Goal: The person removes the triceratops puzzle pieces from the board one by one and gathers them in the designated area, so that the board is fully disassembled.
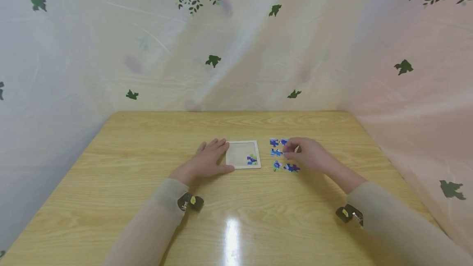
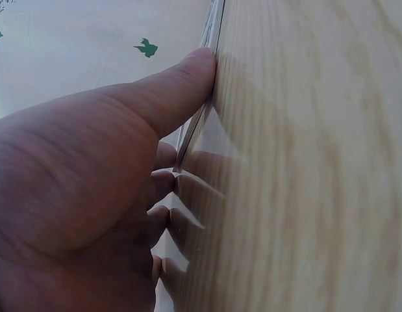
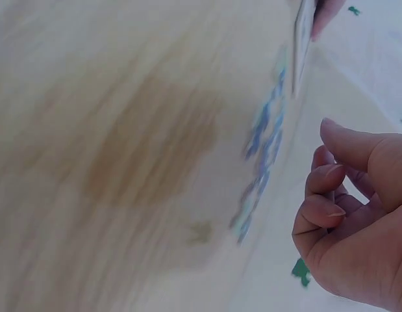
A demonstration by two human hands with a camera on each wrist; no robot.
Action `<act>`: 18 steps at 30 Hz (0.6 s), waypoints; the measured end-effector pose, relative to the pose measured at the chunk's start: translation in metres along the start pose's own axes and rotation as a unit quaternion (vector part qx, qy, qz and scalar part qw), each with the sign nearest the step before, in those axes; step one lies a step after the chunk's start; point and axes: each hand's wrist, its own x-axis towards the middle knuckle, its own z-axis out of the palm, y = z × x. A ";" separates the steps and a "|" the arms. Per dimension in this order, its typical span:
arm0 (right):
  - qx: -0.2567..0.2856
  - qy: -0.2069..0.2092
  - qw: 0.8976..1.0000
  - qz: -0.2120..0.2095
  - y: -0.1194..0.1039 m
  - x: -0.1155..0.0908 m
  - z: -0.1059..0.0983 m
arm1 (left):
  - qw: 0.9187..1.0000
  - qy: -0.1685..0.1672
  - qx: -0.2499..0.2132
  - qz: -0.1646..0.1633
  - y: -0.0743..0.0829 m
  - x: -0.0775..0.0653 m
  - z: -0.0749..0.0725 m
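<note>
My left hand (image 1: 207, 160) lies at the left side of a white square puzzle tray (image 1: 259, 155), fingers extended and thumb at its near edge. In the left wrist view the thumb (image 2: 181, 84) touches the tray's edge. Blue and green jigsaw pieces (image 1: 252, 159) sit in the tray's near right corner. Right of the tray, my right hand (image 1: 308, 153) hovers over several loose jigsaw pieces (image 1: 276, 152), its fingers loosely curled. No piece shows between thumb and fingers in the right wrist view, where the hand (image 3: 363, 214) appears above the table.
The wooden table (image 1: 229, 196) reaches back to a pale curtain (image 1: 251, 52) printed with leaves and birds. Each sleeve carries a dark wrist camera, one at the left cuff (image 1: 190, 202), another at the right cuff (image 1: 349, 213).
</note>
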 end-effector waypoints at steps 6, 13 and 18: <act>0.014 -0.008 1.000 -0.026 -0.023 0.013 0.013 | 1.000 0.002 -0.001 0.003 -0.001 0.000 0.002; 0.024 -0.022 0.999 -0.035 -0.040 0.027 0.032 | 1.000 -0.001 0.004 0.004 -0.002 0.000 0.002; 0.042 -0.041 0.997 -0.042 -0.051 0.033 0.042 | 1.000 -0.002 0.008 0.002 -0.004 0.001 0.003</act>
